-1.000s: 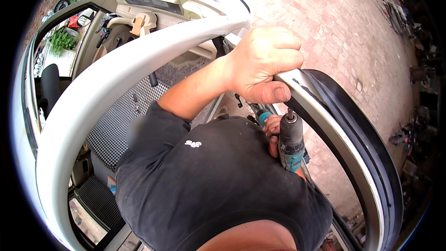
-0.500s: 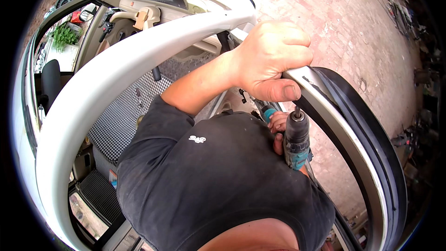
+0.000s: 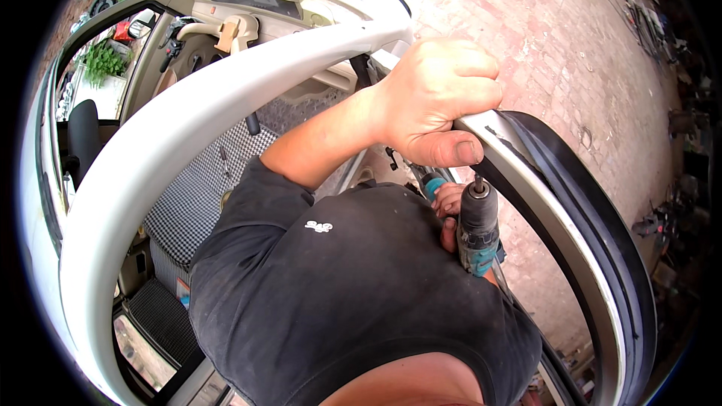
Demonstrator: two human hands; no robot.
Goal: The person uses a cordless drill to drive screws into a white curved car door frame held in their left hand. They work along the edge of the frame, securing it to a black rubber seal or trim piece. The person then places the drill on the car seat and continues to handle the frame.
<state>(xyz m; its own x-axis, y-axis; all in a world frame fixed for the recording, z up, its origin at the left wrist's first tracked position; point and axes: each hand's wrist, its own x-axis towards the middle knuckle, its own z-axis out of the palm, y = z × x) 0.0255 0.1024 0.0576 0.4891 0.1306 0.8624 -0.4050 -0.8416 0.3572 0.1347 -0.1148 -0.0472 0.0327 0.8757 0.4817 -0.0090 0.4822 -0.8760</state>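
My left hand [image 3: 444,98] is closed over the upper end of a silver door frame [image 3: 553,188] that has a black rubber edge. Its thumb lies along the near side of that frame. Below the thumb, a black and teal cordless drill [image 3: 478,233] stands nose up, a short bit in its chuck. The bit's tip is close to the underside of the thumb and frame; whether it touches anything I cannot tell. My right hand [image 3: 449,203], partly hidden behind the drill and my shirt, has its fingers wrapped round the drill's handle.
A white curved roof frame [image 3: 218,116] arches over the small vehicle's cabin on my left. Inside are a checked seat [image 3: 188,188], a handlebar [image 3: 199,28] and a beige dashboard [image 3: 263,11]. Brick paving [image 3: 541,45] spreads beyond the door, with dark clutter [image 3: 662,218] along the right edge.
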